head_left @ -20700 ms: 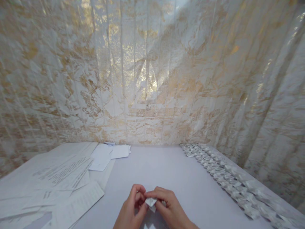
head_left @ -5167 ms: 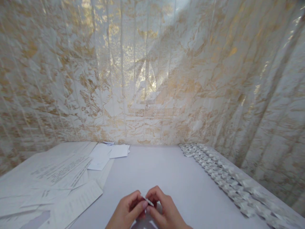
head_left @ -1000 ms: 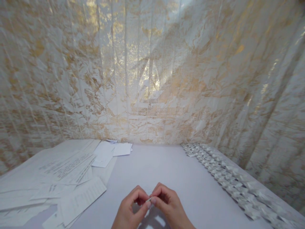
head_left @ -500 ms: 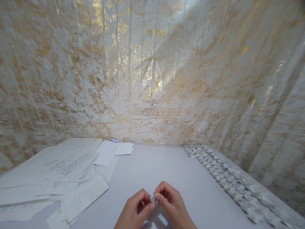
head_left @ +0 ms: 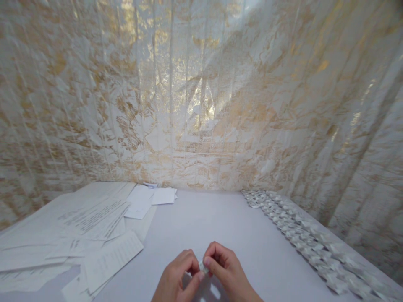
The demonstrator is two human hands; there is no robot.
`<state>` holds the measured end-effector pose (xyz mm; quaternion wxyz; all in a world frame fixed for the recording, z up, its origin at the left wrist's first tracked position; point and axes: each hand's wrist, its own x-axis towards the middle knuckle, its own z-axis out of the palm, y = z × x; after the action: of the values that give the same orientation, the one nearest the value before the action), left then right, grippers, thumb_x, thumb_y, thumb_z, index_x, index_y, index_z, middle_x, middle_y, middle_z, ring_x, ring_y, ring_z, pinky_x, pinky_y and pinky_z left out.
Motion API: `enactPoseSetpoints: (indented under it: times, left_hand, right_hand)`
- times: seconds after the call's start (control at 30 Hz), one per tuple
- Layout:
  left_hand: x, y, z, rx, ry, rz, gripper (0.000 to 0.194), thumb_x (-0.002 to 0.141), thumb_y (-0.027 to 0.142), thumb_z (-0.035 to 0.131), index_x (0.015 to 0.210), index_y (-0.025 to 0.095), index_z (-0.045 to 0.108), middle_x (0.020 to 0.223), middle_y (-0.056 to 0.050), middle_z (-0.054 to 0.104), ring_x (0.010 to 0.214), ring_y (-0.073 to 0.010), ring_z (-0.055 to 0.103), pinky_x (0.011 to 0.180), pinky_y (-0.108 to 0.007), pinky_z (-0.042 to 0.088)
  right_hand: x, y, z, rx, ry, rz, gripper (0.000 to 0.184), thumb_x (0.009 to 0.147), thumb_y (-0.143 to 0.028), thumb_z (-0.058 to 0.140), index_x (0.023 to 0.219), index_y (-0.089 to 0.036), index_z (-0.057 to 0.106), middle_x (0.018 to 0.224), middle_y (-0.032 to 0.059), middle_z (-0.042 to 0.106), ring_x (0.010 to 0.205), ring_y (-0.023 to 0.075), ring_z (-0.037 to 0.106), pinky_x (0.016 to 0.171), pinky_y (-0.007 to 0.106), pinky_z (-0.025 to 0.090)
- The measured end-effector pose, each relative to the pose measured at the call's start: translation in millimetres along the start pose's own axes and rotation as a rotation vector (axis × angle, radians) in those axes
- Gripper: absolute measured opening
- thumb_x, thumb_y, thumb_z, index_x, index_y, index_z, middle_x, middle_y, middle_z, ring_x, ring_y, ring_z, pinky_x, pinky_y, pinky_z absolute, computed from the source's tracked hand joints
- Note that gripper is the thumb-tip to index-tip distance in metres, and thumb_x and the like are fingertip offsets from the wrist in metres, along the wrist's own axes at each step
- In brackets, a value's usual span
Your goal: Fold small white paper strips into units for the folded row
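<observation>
A small folded piece of paper (head_left: 202, 266), whitish with faint print, is pinched between my two hands just above the table, low in the middle of the view. My left hand (head_left: 180, 274) grips its left side with thumb and bent fingers. On the right side, the thumb and forefinger of my right hand (head_left: 227, 270) close on it. Fingertips cover much of the paper, so its exact shape is hard to make out.
Printed paper sheets and strips (head_left: 110, 260) lie overlapping at the left, with blank white slips (head_left: 164, 196) behind them. Rows of small folded paper pieces (head_left: 302, 239) run along the right side of the pale table (head_left: 208, 222). A patterned curtain (head_left: 201, 92) hangs behind.
My fingers have shifted slightly around the folded paper. The right hand sits a touch lower, and the left fingers are closer together. The other papers have stayed put.
</observation>
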<state>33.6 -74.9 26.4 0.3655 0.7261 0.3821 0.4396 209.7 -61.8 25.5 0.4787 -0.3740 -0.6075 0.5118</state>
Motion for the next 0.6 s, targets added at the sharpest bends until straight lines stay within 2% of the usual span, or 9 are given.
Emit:
enactPoseSetpoints:
  times: [0.07, 0.17, 0.27, 0.37, 0.43, 0.6]
  left_hand:
    - [0, -1, -0.3, -0.009, -0.019, -0.035, 0.032, 0.091, 0.045, 0.06, 0.068, 0.024, 0.054, 0.072, 0.001, 0.056, 0.07, -0.0199, 0.052, 0.07, -0.029, 0.039]
    - [1, 0, -2.0, -0.043, -0.034, -0.093, 0.016, 0.085, 0.039, 0.067, 0.082, 0.025, 0.061, 0.081, 0.0, 0.061, 0.077, -0.0214, 0.056, 0.074, -0.029, 0.042]
    - [2, 3, -3.6, -0.072, -0.02, -0.1, 0.013, 0.082, 0.033, 0.068, 0.09, 0.026, 0.062, 0.087, 0.0, 0.064, 0.084, -0.023, 0.058, 0.08, -0.029, 0.044]
    - [5, 5, -3.8, -0.083, -0.036, -0.097, 0.005, 0.081, 0.028, 0.065, 0.084, 0.024, 0.065, 0.085, -0.001, 0.065, 0.084, -0.0228, 0.059, 0.081, -0.029, 0.044]
    - [7, 3, -3.5, -0.114, -0.007, -0.129, 0.006, 0.079, 0.025, 0.064, 0.084, 0.023, 0.068, 0.085, -0.001, 0.067, 0.085, -0.0226, 0.06, 0.082, -0.03, 0.045]
    - [12, -7, -3.4, -0.233, 0.081, -0.259, 0.018, 0.078, 0.032, 0.067, 0.088, 0.018, 0.07, 0.086, -0.006, 0.072, 0.086, -0.0256, 0.064, 0.082, -0.035, 0.048]
  right_hand:
    - [1, 0, -2, -0.009, -0.005, 0.017, 0.058, 0.073, -0.075, 0.073, 0.069, -0.019, 0.058, 0.059, -0.0047, 0.047, 0.057, 0.0131, 0.041, 0.058, 0.026, 0.032]
    - [4, 5, -6, -0.054, 0.013, 0.024, 0.055, 0.075, -0.072, 0.073, 0.07, -0.019, 0.06, 0.06, -0.0045, 0.048, 0.057, 0.0133, 0.041, 0.058, 0.027, 0.032]
    - [5, 12, -9, -0.083, 0.033, 0.002, 0.052, 0.077, -0.069, 0.072, 0.072, -0.019, 0.064, 0.062, -0.0028, 0.051, 0.059, 0.015, 0.044, 0.059, 0.028, 0.032]
    - [5, 15, -9, -0.039, 0.046, -0.019, 0.047, 0.08, -0.065, 0.073, 0.092, -0.02, 0.067, 0.066, -0.0033, 0.054, 0.062, 0.0164, 0.048, 0.061, 0.028, 0.034]
    - [3, 13, -8, -0.002, 0.059, -0.04, 0.044, 0.083, -0.06, 0.073, 0.102, -0.023, 0.062, 0.068, -0.0046, 0.054, 0.063, 0.0161, 0.049, 0.062, 0.027, 0.035]
    - [1, 4, -7, -0.121, 0.008, -0.115, 0.028, 0.085, -0.046, 0.073, 0.089, -0.02, 0.065, 0.081, 0.0013, 0.062, 0.074, 0.0188, 0.055, 0.071, 0.031, 0.042]
